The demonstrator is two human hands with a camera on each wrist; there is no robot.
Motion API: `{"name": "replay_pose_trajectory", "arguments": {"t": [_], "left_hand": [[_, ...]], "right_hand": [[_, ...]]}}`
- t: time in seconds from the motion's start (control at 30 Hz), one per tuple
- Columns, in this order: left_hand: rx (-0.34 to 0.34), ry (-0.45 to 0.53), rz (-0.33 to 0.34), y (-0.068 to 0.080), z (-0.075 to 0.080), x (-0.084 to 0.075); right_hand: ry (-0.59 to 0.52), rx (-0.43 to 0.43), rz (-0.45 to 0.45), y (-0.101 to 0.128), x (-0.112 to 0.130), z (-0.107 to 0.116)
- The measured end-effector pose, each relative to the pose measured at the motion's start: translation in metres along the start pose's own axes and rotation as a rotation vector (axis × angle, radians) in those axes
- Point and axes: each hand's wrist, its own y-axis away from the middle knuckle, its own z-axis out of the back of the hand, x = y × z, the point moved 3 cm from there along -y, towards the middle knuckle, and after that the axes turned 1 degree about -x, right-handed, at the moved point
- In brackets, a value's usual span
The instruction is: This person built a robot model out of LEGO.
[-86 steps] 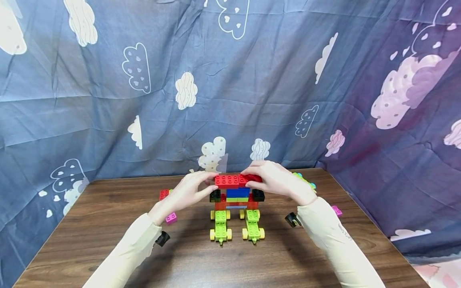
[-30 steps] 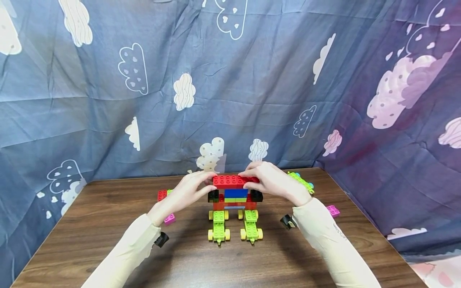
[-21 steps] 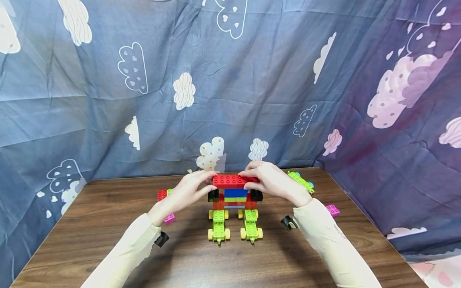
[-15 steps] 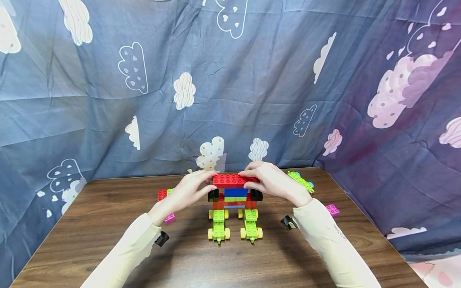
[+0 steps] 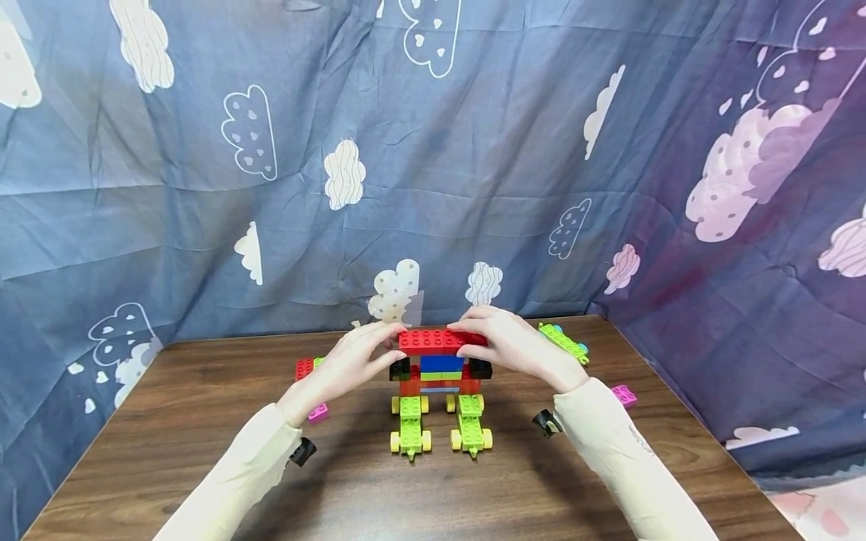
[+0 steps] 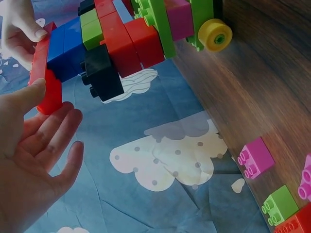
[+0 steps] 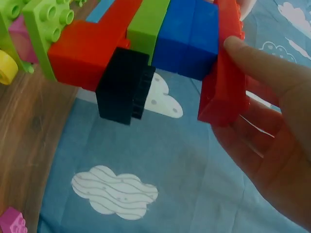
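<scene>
— What's nearest you on the tabletop [image 5: 203, 481]?

— My two sleeves, then the two green wheeled feet [image 5: 440, 430] of the brick model [image 5: 440, 376], standing dead centre at twelve o'clock from me.

— And your hands?

— My left hand [image 5: 348, 362] pinches the nine o'clock end of the long red brick [image 5: 436, 340] on top, thumb on its near edge, the other fingers lying loose behind. My right hand [image 5: 517, 347] pinches the three o'clock end the same way. The brick's long axis runs nine to three, so both hands sit equally close, one at each end.

— Anything you can't make out?

— Whether the red brick is fully seated; my fingers [image 7: 262, 63] cover its ends. Farther off at two o'clock lies a green strip [image 5: 563, 342], partly behind my right hand. A pink brick [image 5: 316, 412] lies at my left wrist.
</scene>
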Motion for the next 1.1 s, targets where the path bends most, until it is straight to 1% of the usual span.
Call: {"name": "replay_pose_trajectory", "arguments": {"t": [0.23,0.4,0.6,0.73,0.9,1.1], "left_hand": [[-0.004,-0.006,-0.003,0.001,-0.002,0.002],[-0.016,0.003,-0.011,0.002,-0.001,0.001],[-0.019,0.014,-0.035,0.001,0.002,-0.002],[-0.010,0.025,-0.017,0.000,0.002,-0.001],[0.016,0.037,0.017,0.000,0.000,0.002],[0.024,0.037,0.026,0.001,0.002,0.004]], "right_hand": [[-0.069,-0.003,-0.071,0.015,-0.014,0.008],[-0.100,0.007,-0.053,0.021,-0.019,0.008],[-0.055,-0.017,-0.005,0.019,-0.015,0.010],[-0.045,-0.025,0.007,0.019,-0.015,0.009],[-0.067,0.000,-0.037,0.019,-0.016,0.008],[-0.076,0.021,-0.068,0.019,-0.017,0.008]]}}
